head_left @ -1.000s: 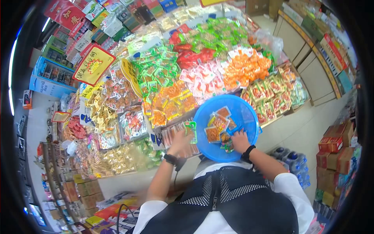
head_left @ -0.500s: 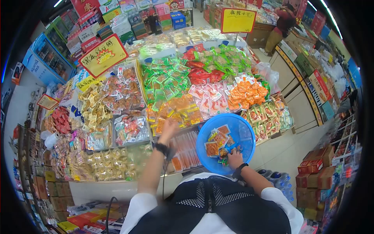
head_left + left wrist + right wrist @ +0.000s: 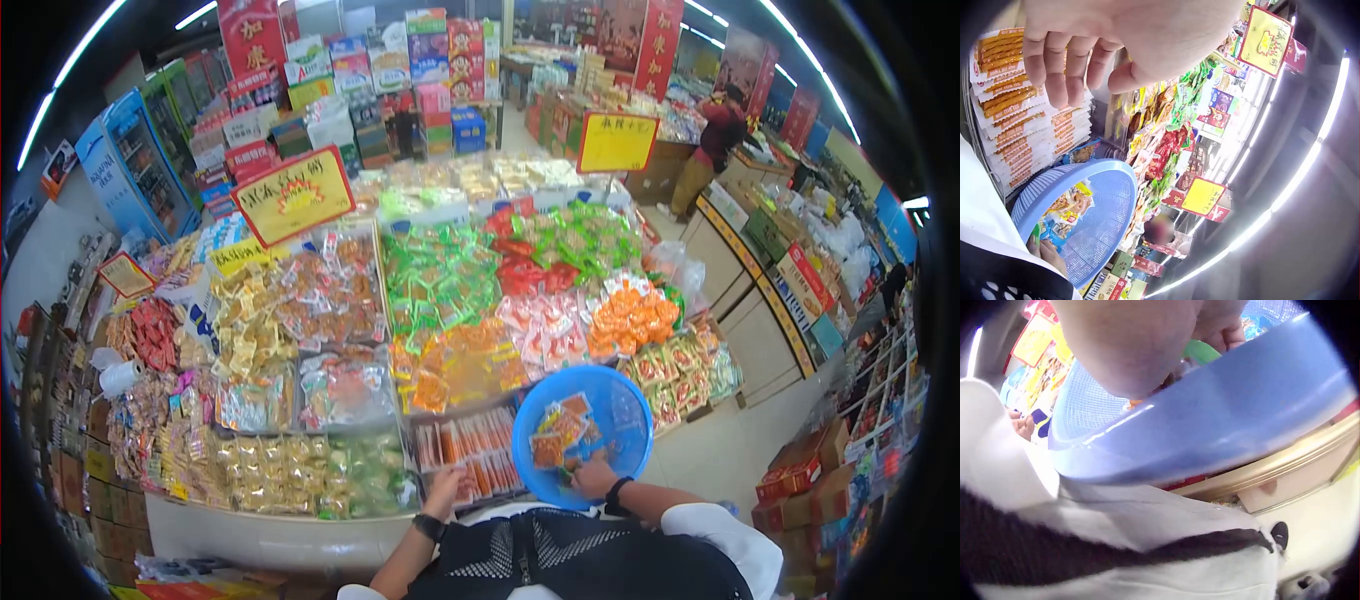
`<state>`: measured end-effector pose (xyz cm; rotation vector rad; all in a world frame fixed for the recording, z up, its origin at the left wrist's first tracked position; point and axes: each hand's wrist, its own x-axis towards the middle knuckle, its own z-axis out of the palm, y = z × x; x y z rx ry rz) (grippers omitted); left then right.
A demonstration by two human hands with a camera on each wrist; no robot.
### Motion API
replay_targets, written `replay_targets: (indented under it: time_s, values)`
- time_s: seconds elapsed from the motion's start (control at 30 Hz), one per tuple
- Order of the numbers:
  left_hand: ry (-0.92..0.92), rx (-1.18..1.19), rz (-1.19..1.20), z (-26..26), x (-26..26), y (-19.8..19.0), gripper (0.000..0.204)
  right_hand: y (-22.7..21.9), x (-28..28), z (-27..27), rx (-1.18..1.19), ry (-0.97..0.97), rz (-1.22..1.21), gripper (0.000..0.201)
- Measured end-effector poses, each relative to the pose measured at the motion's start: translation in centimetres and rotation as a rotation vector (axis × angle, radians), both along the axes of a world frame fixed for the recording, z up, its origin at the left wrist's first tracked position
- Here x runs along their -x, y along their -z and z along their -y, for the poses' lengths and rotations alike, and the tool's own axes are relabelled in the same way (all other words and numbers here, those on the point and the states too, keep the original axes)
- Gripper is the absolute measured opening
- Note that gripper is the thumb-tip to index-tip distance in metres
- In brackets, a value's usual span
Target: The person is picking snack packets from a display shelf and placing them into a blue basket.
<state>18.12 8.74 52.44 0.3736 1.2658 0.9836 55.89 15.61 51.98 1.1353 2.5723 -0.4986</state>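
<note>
My left hand (image 3: 445,490) hovers at the front edge of the display, over rows of flat orange-and-white snack packs (image 3: 480,446). In the left wrist view its fingers (image 3: 1057,72) hang loosely bent, holding nothing, in front of those packs. To the right is a blue plastic basket (image 3: 638,425) with several snack packets (image 3: 562,430) inside. My right hand (image 3: 594,478) reaches down into the basket from its near side. Its fingers curl at a green packet (image 3: 1202,352), partly hidden behind the hand and basket rim in the right wrist view.
Sorted heaps of green packets (image 3: 440,275), orange packets (image 3: 633,322) and golden packets (image 3: 245,330) fill the display. Yellow price signs (image 3: 295,195) stand above it. Cartons (image 3: 800,490) are stacked at the right, and a person (image 3: 708,150) stands at the back right.
My left hand swung from beside the basket, where a green-edged pack showed near its fingers, over the yellow-orange packets, then back to the flat packs. The head view tilted up. My right hand stays in the basket.
</note>
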Motion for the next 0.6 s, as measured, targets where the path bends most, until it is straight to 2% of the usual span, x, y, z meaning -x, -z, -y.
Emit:
replay_targets:
  time_s: [0.07, 0.1, 0.17, 0.2, 0.3, 0.37, 0.43, 0.5, 0.6]
  values:
    - [0.025, -0.006, -0.028, -0.3, -0.2, -0.7, 0.019, 1.6, 0.1, 0.1, 0.124, 0.227, -0.108, 0.035]
    - [0.027, -0.017, -0.034, -0.5, -0.5, -1.1, 0.019, 2.0, 0.0, 0.2, 0.113, 0.228, -0.115, 0.035]
    - [0.058, -0.049, -0.044, -1.3, -1.4, -1.9, 0.017, 3.1, -0.3, -0.1, 0.098, 0.404, -0.453, 0.032]
    - [0.049, -0.021, -0.035, -1.7, -2.1, -2.5, 0.016, 2.7, -0.3, -0.3, 0.09, 0.412, -0.462, 0.032]
    - [0.139, -0.028, -0.053, -3.2, -3.9, -2.3, 0.017, -0.9, 0.0, -0.8, 0.399, 0.637, -0.445, 0.033]
    - [0.283, -0.029, -0.042, -3.8, -5.2, -3.1, 0.022, -1.9, -0.3, -0.6, 0.335, 0.711, -0.497, 0.034]
    - [0.357, -0.043, -0.036, -4.7, -6.6, -4.0, 0.024, -4.9, 0.2, -0.4, 0.274, 0.789, -0.548, 0.035]
    - [0.466, -0.064, -0.013, -5.8, -7.8, -4.0, 0.034, -7.4, 0.8, -0.5, 0.327, 0.868, -0.811, 0.038]
    - [0.59, -0.158, 0.046, -7.2, -10.2, -9.6, 0.041, -10.1, 1.6, -0.6, 0.372, 0.803, -0.861, 0.037]
